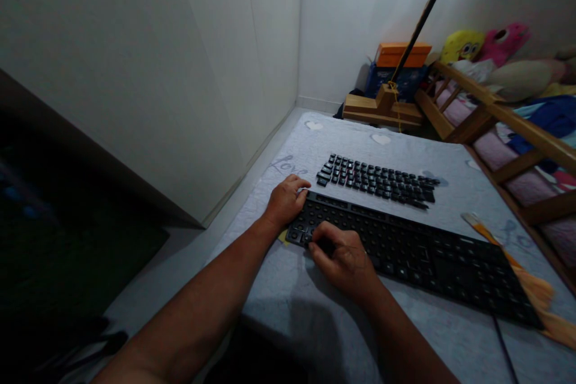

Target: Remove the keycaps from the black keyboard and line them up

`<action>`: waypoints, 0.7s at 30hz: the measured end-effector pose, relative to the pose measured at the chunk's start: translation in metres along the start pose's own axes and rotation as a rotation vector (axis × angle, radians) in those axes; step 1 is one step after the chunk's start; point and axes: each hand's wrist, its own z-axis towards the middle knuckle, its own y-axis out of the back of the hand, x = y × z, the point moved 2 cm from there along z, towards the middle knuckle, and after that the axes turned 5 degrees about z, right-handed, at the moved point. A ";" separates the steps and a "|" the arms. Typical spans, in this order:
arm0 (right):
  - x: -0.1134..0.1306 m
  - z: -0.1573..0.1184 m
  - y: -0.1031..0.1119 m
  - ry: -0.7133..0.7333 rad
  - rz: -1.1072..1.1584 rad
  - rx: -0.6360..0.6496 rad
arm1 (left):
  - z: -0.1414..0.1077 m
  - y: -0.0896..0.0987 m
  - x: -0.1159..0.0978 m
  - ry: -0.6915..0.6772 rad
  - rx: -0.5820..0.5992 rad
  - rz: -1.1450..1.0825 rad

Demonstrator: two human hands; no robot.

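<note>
A long black keyboard (418, 258) lies at a slant on the cloth, with bare round key seats across much of it. My left hand (288, 199) grips its far left corner, thumb and fingers around the edge. Over the near left corner, my right hand (344, 258) is closed, with thumb and forefinger pinched together at a key position. Whatever sits between those fingertips is too small and dark to make out. Just behind the keyboard, loose black keycaps (375, 179) lie in rows, laid out like a keyboard.
A pale patterned cloth (270, 324) covers the surface. A brush (477, 225) and an orange cloth (535, 288) lie by the keyboard's right end. White cabinet doors (216, 60) stand at left; a wooden bed rail (508, 111) runs along the right. A cable (504, 348) leads toward me.
</note>
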 end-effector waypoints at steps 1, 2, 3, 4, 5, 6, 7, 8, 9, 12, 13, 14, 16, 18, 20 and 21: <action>0.000 0.000 0.000 0.001 -0.005 0.001 | 0.000 0.000 0.000 -0.003 0.000 0.000; 0.001 0.000 0.000 0.002 -0.010 0.004 | 0.000 -0.001 0.000 -0.004 -0.001 0.000; 0.001 0.000 0.000 0.004 -0.015 0.005 | 0.000 -0.001 0.001 -0.006 -0.001 0.000; 0.002 0.000 0.000 0.005 -0.019 0.004 | 0.000 -0.001 0.001 -0.007 -0.001 0.000; 0.002 0.000 0.000 0.008 -0.024 0.003 | 0.000 -0.001 0.001 -0.006 -0.001 0.000; 0.003 0.000 0.000 0.011 -0.030 -0.001 | 0.000 -0.001 0.001 -0.004 0.000 0.000; 0.003 0.000 0.000 0.014 -0.035 -0.006 | 0.000 -0.001 0.001 -0.001 0.002 0.000; 0.003 0.000 0.000 0.015 -0.038 -0.011 | 0.000 -0.001 0.001 0.001 0.002 0.000; 0.003 0.000 0.000 0.012 -0.035 -0.013 | 0.000 -0.001 0.000 0.003 0.002 0.000; 0.000 0.001 -0.001 -0.033 0.010 -0.031 | 0.000 0.000 0.000 0.003 0.003 -0.003; -0.001 0.002 -0.001 -0.056 0.027 -0.035 | 0.000 0.000 0.000 0.003 0.004 -0.006; -0.002 0.002 0.000 -0.078 0.040 -0.037 | 0.000 0.000 0.000 0.004 0.006 -0.007; -0.004 0.004 0.001 -0.113 0.051 -0.034 | 0.000 0.000 0.000 0.006 0.008 -0.007; -0.005 0.006 0.002 -0.141 0.051 -0.019 | 0.000 0.000 -0.001 0.005 0.007 -0.002; -0.005 0.008 0.004 -0.166 0.056 0.000 | 0.000 0.001 -0.002 0.004 0.005 0.002; -0.006 0.009 0.006 -0.178 0.060 0.011 | 0.000 0.001 -0.002 0.004 0.005 0.005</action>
